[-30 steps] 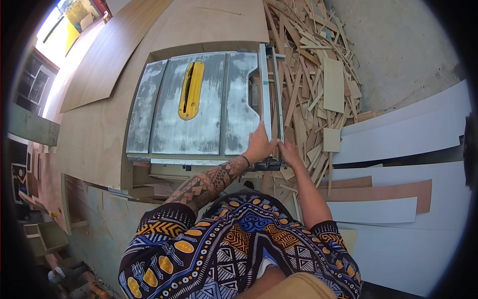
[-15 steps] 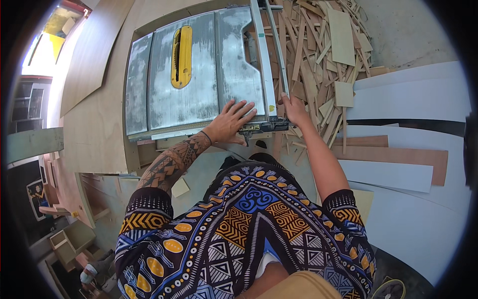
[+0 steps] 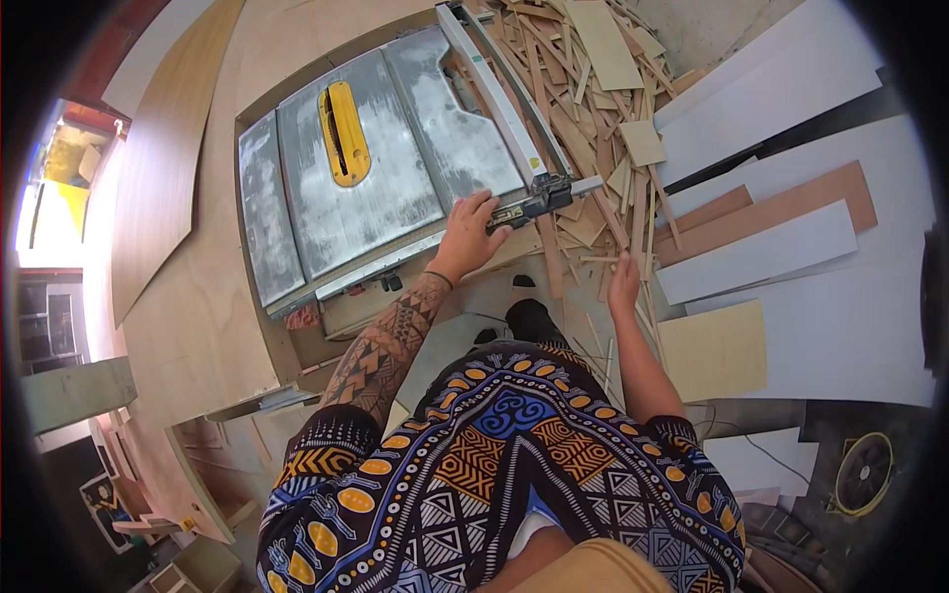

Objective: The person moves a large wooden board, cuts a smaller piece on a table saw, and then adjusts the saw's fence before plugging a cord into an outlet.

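Observation:
My left hand point(image 3: 471, 235) rests with fingers spread on the near edge of a grey metal table saw point(image 3: 395, 208), beside the black head of its rip fence point(image 3: 534, 204). A yellow throat plate point(image 3: 346, 133) surrounds the blade slot. Along the saw's right side runs the pale fence bar point(image 3: 491, 94). My right hand point(image 3: 624, 285) is off the saw, lower right of the fence head, held edge-on with fingers stretched out. It hangs above the near end of the wood scraps, and I see nothing clearly held in it.
Thin wood offcuts point(image 3: 583, 109) lie heaped right of the saw. White sheets point(image 3: 771, 252), a brown strip point(image 3: 791, 210) and a tan board point(image 3: 714, 346) lie at the right. A plywood surround point(image 3: 178, 296) frames the saw at left. A round fan point(image 3: 863, 472) stands lower right.
My right hand has left the fence bar and moved down and right, toward me. The left hand stays on the saw's near edge. The whole view has turned somewhat.

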Motion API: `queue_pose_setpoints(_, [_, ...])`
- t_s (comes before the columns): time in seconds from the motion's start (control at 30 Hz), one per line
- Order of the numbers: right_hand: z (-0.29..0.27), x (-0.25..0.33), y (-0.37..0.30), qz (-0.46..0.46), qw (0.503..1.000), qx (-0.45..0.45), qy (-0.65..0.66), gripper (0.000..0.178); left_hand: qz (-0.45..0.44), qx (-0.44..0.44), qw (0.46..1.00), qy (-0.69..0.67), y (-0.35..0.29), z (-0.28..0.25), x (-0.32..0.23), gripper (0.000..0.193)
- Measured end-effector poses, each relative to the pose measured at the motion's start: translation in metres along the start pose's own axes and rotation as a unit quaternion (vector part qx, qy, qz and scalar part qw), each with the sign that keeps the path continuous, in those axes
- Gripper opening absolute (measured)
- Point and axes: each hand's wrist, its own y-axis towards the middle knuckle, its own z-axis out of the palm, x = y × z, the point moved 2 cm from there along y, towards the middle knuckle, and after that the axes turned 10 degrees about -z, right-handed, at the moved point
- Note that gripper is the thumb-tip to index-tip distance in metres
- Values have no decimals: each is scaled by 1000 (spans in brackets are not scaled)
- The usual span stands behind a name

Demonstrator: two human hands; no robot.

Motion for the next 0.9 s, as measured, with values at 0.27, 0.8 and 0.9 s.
queue_pose_setpoints(0.27, [-51,-279,-384,307,906,289,-32,34,-91,104,990,34,-215,60,74,65])
queue_pose_setpoints(0.8, [-188,-268,-484,365,860,311,-176,36,171,375,864,289,-145,214,100,28])
queue_pose_setpoints(0.9, [-218,-328,-516,366,881,271,-127,36,144,284,898,302,-64,249,-1,32])
